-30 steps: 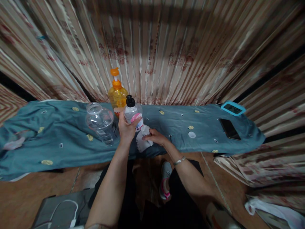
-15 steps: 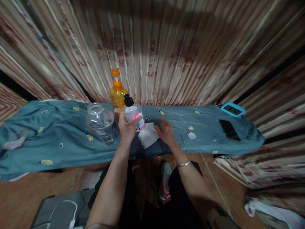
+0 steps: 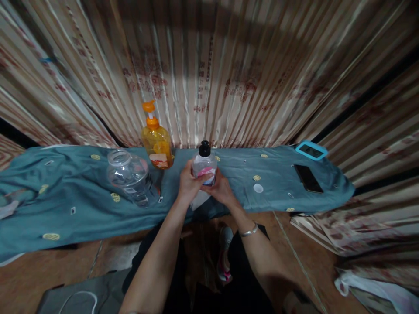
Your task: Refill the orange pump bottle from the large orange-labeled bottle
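A clear bottle with a black cap and a pink label [image 3: 205, 165] stands upright between my hands, over the middle of the cloth-covered table. My left hand [image 3: 189, 183] is wrapped round its left side, thumb across the label. From the right, my right hand [image 3: 222, 188] closes on its lower part, fingers partly hidden under and behind it. Below the hands a white tissue [image 3: 199, 199] shows, mostly covered by them. To the left stand an orange pump bottle [image 3: 157, 146] and a large clear plastic jar [image 3: 131, 179] without a lid.
A blue-green patterned cloth [image 3: 85, 192] covers the long narrow table. Right of my hands lie a white round disc [image 3: 258, 188], a black phone [image 3: 307, 178] and a blue-framed digital clock [image 3: 310, 150]. Pleated curtains [image 3: 209, 78] hang close behind the table.
My left hand has brought the bottle right, away from the pump bottle, and it is more upright. My right hand has moved from beside the tissue onto the bottle. The tissue is now largely hidden.
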Demonstrator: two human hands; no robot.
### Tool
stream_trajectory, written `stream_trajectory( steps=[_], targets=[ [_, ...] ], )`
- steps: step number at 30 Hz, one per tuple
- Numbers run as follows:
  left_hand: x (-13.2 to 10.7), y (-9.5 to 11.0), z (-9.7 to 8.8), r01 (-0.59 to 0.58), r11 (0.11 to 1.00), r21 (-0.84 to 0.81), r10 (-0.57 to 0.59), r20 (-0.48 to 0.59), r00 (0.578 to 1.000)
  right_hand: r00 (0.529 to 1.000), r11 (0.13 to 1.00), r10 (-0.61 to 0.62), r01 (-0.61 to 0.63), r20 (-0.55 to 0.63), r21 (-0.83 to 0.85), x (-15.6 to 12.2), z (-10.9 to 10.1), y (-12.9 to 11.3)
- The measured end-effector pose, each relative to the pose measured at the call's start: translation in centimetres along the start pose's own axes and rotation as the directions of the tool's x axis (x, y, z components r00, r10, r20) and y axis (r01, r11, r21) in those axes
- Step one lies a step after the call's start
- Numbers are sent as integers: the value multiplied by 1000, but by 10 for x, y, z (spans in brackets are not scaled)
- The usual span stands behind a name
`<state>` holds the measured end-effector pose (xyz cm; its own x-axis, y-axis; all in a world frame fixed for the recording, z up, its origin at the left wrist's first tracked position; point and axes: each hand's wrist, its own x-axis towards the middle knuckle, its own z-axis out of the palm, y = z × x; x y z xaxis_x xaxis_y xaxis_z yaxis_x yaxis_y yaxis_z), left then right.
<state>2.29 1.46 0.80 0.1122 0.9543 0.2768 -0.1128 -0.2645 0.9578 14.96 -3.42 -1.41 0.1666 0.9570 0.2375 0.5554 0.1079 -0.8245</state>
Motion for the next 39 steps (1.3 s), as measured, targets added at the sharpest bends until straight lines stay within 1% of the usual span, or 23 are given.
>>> stream_trajectory(
  steps=[4, 6, 8, 11, 14, 18, 21, 25, 28, 31, 35, 39],
  targets=[
    [0, -9, 11, -32, 999, -26, 34, 63, 997, 993, 994, 104, -105, -47, -26, 1, -10, 4],
    [0, -13, 14, -17, 1000, -22, 19, 80, 997, 983, 985, 161, -165, -87, -48, 5, -16, 8],
    [0, -17, 14, 9, 1000, 19, -11, 84, 996, 965, 968, 224, -236, -136, -80, 12, -25, 15],
    [-1, -20, 10, 56, 995, 83, -63, 79, 995, 920, 925, 315, -353, -234, -143, 25, -41, 31],
    [0, -23, 2, 73, 989, 128, -83, 81, 993, 872, 876, 368, -442, -323, -195, 36, -57, 48],
    [1, -29, -11, 70, 978, 195, -91, 103, 990, 832, 834, 402, -505, -383, -221, 47, -72, 70],
    [2, -32, -18, 51, 972, 227, -80, 117, 990, 816, 823, 407, -523, -411, -221, 56, -81, 86],
    [4, -33, -19, 25, 968, 249, -63, 147, 987, 831, 852, 379, -485, -407, -196, 68, -90, 108],
    [5, -34, -18, 9, 970, 243, -52, 173, 984, 865, 889, 342, -425, -367, -173, 75, -98, 122],
    [5, -35, -18, -3, 971, 241, -43, 182, 982, 903, 918, 308, -365, -300, -153, 82, -108, 132],
    [2, -33, -20, -7, 962, 273, -45, 184, 982, 936, 940, 278, -312, -216, -141, 89, -120, 137],
    [0, -32, -19, 2, 954, 299, -60, 187, 980, 947, 938, 270, -300, -176, -175, 88, -122, 132]
  ],
)
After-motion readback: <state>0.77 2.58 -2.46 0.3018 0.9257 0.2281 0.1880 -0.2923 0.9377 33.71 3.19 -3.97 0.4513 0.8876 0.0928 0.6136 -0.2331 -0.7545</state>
